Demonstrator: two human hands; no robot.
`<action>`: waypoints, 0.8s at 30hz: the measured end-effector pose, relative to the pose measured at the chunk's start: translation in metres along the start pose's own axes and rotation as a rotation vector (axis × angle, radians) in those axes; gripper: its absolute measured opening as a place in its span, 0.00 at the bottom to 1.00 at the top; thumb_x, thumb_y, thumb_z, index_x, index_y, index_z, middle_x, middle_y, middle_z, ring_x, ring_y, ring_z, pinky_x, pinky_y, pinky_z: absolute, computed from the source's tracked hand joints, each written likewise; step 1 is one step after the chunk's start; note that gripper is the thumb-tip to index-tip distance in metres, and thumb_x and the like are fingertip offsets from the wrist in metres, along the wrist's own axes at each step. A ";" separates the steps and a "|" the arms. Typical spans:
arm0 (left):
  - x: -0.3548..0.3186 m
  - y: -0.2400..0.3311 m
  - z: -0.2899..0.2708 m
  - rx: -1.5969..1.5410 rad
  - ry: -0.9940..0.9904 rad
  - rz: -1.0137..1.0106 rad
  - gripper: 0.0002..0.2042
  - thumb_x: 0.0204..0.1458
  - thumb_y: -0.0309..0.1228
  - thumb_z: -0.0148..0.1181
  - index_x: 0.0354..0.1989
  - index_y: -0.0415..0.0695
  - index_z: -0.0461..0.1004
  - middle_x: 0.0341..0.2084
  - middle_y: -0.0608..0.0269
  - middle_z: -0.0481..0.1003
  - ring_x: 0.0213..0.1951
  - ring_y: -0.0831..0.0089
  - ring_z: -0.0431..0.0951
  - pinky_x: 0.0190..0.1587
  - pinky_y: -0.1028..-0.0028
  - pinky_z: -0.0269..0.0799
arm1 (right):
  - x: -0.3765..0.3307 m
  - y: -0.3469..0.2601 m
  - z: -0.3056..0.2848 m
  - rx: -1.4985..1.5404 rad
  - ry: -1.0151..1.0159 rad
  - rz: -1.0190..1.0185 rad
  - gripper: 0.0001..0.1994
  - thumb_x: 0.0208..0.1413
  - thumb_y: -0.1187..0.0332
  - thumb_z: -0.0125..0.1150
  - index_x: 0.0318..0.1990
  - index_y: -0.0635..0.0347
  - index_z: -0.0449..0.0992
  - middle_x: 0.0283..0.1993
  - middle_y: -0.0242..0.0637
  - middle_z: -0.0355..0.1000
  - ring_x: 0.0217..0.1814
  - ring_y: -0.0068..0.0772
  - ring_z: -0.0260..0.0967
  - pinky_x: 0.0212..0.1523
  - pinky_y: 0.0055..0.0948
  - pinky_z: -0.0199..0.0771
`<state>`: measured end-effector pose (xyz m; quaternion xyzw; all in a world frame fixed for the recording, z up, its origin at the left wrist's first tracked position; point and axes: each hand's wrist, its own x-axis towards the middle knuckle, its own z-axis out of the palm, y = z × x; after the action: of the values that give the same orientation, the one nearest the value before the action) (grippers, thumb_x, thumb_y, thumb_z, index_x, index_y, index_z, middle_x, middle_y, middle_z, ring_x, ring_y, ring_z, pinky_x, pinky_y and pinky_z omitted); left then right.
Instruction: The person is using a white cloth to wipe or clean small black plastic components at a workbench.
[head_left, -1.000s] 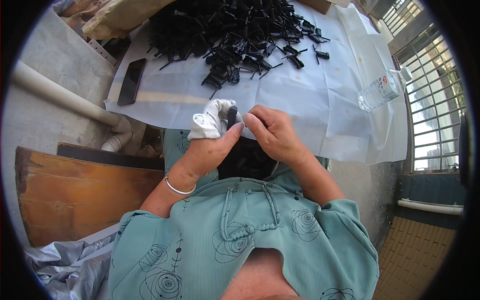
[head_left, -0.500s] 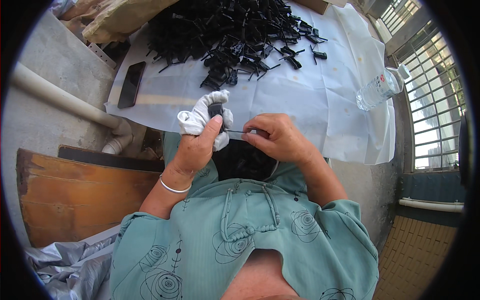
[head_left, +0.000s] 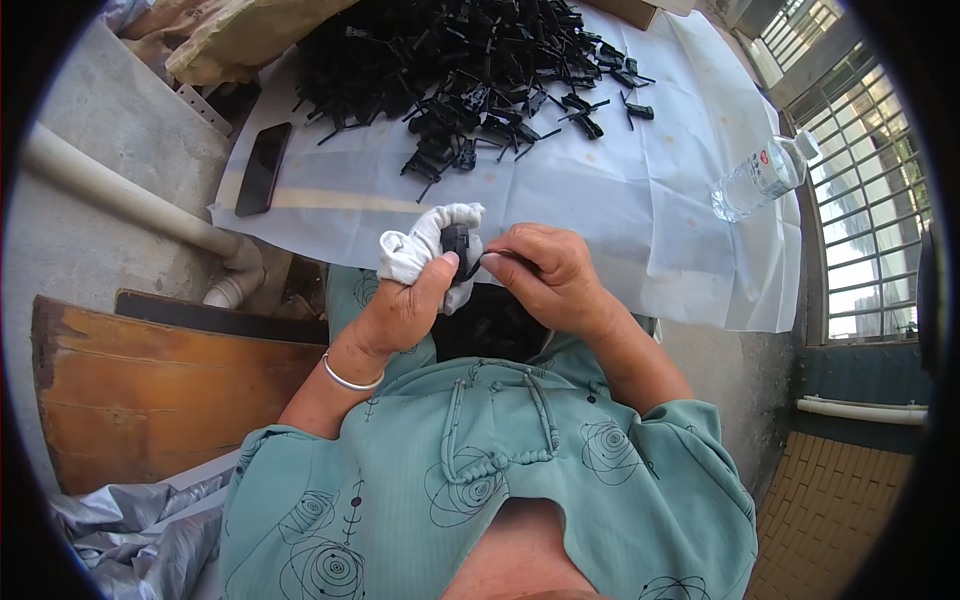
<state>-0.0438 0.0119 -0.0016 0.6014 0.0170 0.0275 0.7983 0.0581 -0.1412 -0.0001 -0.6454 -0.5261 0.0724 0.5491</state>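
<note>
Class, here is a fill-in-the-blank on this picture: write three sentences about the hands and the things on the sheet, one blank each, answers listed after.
1. The left hand grips a small black part through a white ______.
2. The clear plastic bottle lies on its ______ on the white sheet.
3. The dark phone lies to the ______ of the heap of black parts, while the right hand pinches at the small black part.

Missing words: cloth; side; left

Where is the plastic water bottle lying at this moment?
In the head view, the water bottle lies on its side at the right of the white sheet, right of the pile of black parts, near the window bars.
</note>
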 end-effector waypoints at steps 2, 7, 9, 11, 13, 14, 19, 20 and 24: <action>-0.002 0.004 0.004 0.072 -0.025 -0.022 0.17 0.53 0.25 0.42 0.52 0.37 0.59 0.37 0.66 0.66 0.30 0.86 0.62 0.30 0.86 0.61 | 0.004 -0.004 0.002 -0.016 0.078 0.065 0.04 0.46 0.75 0.60 0.28 0.65 0.72 0.20 0.37 0.67 0.20 0.31 0.62 0.22 0.26 0.62; 0.001 -0.002 0.001 0.188 0.043 0.084 0.15 0.51 0.22 0.43 0.48 0.37 0.61 0.37 0.65 0.66 0.36 0.81 0.63 0.41 0.79 0.64 | 0.009 -0.011 0.000 0.021 -0.074 0.390 0.06 0.53 0.71 0.55 0.30 0.65 0.70 0.20 0.39 0.65 0.20 0.32 0.60 0.23 0.28 0.62; 0.003 -0.006 -0.001 0.200 0.083 0.094 0.14 0.50 0.21 0.43 0.47 0.37 0.61 0.36 0.64 0.66 0.36 0.80 0.63 0.41 0.79 0.64 | 0.006 -0.002 0.003 0.006 -0.081 0.292 0.06 0.54 0.70 0.53 0.30 0.65 0.70 0.20 0.39 0.65 0.20 0.33 0.59 0.24 0.28 0.63; 0.006 -0.009 -0.001 0.371 0.159 0.195 0.13 0.49 0.21 0.43 0.45 0.37 0.62 0.34 0.65 0.66 0.36 0.80 0.63 0.41 0.79 0.64 | 0.007 0.002 0.005 -0.009 -0.087 0.197 0.07 0.56 0.69 0.51 0.31 0.65 0.69 0.21 0.40 0.65 0.20 0.35 0.59 0.25 0.29 0.63; 0.007 -0.006 0.003 0.410 0.162 0.205 0.13 0.48 0.21 0.43 0.44 0.37 0.62 0.33 0.63 0.66 0.35 0.78 0.64 0.40 0.78 0.64 | 0.011 0.003 0.007 0.008 -0.147 0.241 0.08 0.57 0.70 0.49 0.29 0.65 0.68 0.21 0.43 0.64 0.21 0.38 0.57 0.27 0.30 0.63; 0.008 -0.006 0.004 0.450 0.164 0.216 0.13 0.48 0.21 0.43 0.43 0.37 0.63 0.33 0.62 0.66 0.34 0.77 0.65 0.40 0.78 0.64 | 0.013 0.003 0.009 0.008 -0.148 0.243 0.08 0.57 0.70 0.49 0.29 0.65 0.68 0.21 0.43 0.64 0.21 0.38 0.57 0.27 0.30 0.63; 0.006 -0.022 -0.008 0.747 0.201 0.376 0.13 0.47 0.20 0.41 0.43 0.35 0.62 0.33 0.57 0.66 0.35 0.71 0.68 0.41 0.75 0.65 | 0.018 0.008 0.029 -0.015 -0.124 0.317 0.09 0.56 0.71 0.48 0.26 0.66 0.67 0.20 0.43 0.63 0.21 0.35 0.57 0.26 0.30 0.63; 0.004 -0.025 -0.011 0.784 0.231 0.404 0.13 0.47 0.21 0.42 0.43 0.36 0.62 0.31 0.54 0.68 0.34 0.68 0.69 0.40 0.73 0.66 | 0.018 0.011 0.033 -0.015 -0.128 0.317 0.09 0.56 0.71 0.48 0.26 0.66 0.67 0.20 0.43 0.63 0.21 0.35 0.57 0.26 0.30 0.63; -0.005 -0.026 -0.010 0.733 0.268 0.363 0.12 0.47 0.22 0.44 0.42 0.35 0.62 0.32 0.54 0.68 0.35 0.65 0.70 0.41 0.71 0.67 | 0.020 0.020 0.038 0.115 -0.210 0.427 0.09 0.56 0.69 0.48 0.28 0.66 0.69 0.21 0.42 0.65 0.21 0.31 0.57 0.27 0.30 0.63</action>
<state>-0.0488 0.0145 -0.0291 0.8295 0.0231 0.2375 0.5049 0.0531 -0.0987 -0.0208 -0.6986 -0.4272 0.2831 0.4993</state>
